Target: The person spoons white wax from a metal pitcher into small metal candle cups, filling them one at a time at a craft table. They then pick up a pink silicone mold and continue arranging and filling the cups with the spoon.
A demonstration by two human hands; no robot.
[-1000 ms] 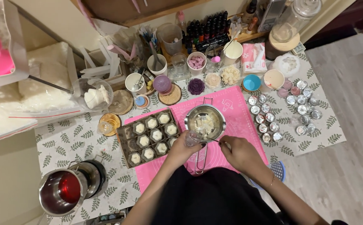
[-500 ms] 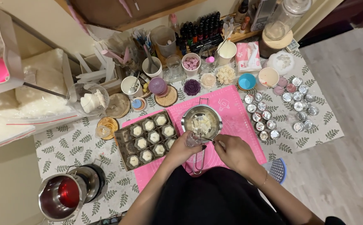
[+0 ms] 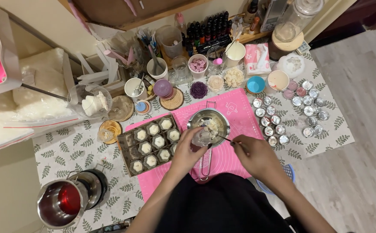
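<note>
While fingers pinch a stirrer (image 3: 223,138), leaf-print tablecloth (image 3: 67,151) (pink mat (image 3: 239,125) atop) meets wood floor (image 3: 360,172).

Before me: one steel melting pot (image 3: 209,122) on one pink mat (image 3: 239,116). One mould tray (image 3: 150,144) holds nine pale casts. One red-filled pot (image 3: 60,203) stands apart.

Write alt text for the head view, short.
Seen from above, a person's left hand steadies a small clear cup at a metal melting pot on a pink mat, while the right hand holds a thin stirring tool. A mould tray lies left.
</note>
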